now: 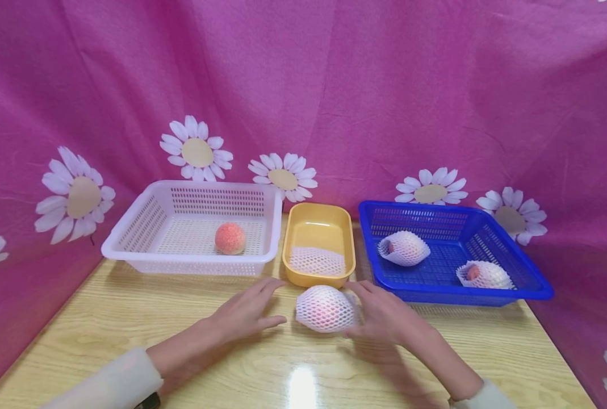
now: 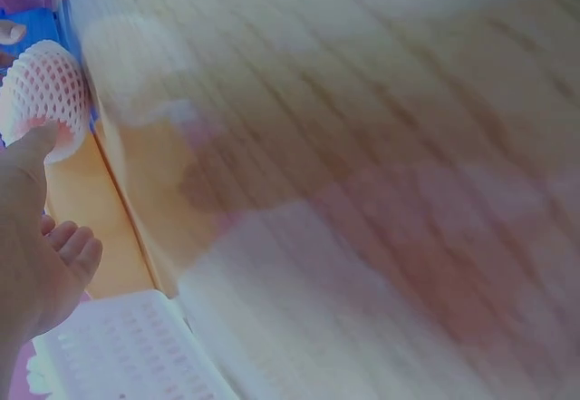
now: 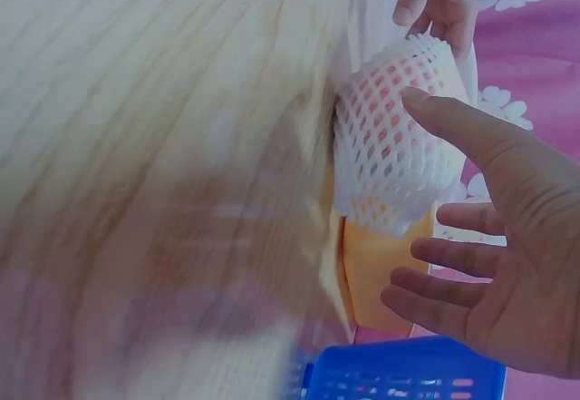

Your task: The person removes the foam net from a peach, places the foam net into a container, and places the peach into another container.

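A fruit wrapped in white foam net (image 1: 326, 308) lies on the wooden table (image 1: 303, 363), just in front of the yellow tray (image 1: 318, 227). My left hand (image 1: 262, 304) rests on the table to the fruit's left, fingers straight, with a small gap to it. My right hand (image 1: 369, 309) is at the fruit's right side with fingers spread. In the right wrist view the right hand (image 3: 507, 209) is open and its thumb touches the netted fruit (image 3: 394, 137). The left wrist view shows the left hand (image 2: 27, 209) with its thumb next to the fruit (image 2: 41, 96).
A white basket (image 1: 129, 238) at the left holds one bare peach (image 1: 230, 238). An empty foam net (image 1: 317, 261) lies in the yellow tray. The blue basket (image 1: 533, 284) at the right holds two netted fruits (image 1: 404, 247) (image 1: 484, 275). A pink flowered cloth hangs behind.
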Demonstrator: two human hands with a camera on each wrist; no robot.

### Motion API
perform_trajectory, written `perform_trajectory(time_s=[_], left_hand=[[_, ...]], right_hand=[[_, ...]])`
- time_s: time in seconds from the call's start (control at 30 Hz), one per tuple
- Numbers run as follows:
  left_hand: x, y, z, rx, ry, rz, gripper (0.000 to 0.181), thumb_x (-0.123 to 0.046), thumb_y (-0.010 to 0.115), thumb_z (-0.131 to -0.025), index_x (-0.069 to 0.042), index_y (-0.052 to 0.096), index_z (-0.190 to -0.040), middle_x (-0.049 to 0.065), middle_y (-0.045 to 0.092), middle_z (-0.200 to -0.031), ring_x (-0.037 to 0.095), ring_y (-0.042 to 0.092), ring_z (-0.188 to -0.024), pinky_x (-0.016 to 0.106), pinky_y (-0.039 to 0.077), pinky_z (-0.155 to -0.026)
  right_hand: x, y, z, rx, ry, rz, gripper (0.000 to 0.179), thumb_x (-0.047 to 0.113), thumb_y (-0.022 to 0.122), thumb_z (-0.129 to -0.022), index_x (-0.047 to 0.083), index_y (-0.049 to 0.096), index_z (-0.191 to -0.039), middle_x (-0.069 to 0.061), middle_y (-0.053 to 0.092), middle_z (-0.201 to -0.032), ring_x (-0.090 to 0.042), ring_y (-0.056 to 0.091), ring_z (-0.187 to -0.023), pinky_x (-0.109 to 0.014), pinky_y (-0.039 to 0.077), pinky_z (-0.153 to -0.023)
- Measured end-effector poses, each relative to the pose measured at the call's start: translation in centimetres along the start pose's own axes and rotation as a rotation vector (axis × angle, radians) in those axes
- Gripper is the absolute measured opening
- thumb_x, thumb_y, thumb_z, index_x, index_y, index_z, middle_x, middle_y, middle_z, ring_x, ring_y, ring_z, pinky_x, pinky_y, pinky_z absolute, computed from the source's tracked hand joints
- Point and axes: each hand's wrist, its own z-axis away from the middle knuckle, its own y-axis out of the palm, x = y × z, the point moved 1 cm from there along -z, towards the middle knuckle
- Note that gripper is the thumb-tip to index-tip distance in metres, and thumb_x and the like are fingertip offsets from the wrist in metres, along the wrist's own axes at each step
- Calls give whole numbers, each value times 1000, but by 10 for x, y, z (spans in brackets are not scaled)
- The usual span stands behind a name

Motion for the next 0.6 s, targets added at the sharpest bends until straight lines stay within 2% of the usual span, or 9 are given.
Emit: perform_trajectory(time_s=[0.1,0.37,0.6], left_hand=[[4,-1,3,-11,-3,-23,71,-41,76,-88,-4,48,-142,16,53,-138,30,55,-124,43,52,-97],[11,-6,9,-27,4,-65,76,-42,76,-87,-1,46,-144,20,51,-141,33,51,-129,47,44,-106],[16,-7,16,-33,-31,-80,77,-43,76,-87,-2,46,-145,17,51,-142,33,51,-128,47,44,-105]], right_hand=[[-4,1,5,13,18,-11,85,46,89,-68,8,55,-135,-13,61,-125,-33,62,-109,-51,53,-91],[-15,1,16,1,19,23,75,51,81,-77,11,57,-135,-11,61,-127,-35,63,-108,-54,54,-86],[-22,-1,24,14,57,56,75,58,73,-82,12,56,-138,-16,62,-127,-39,63,-108,-57,53,-85]])
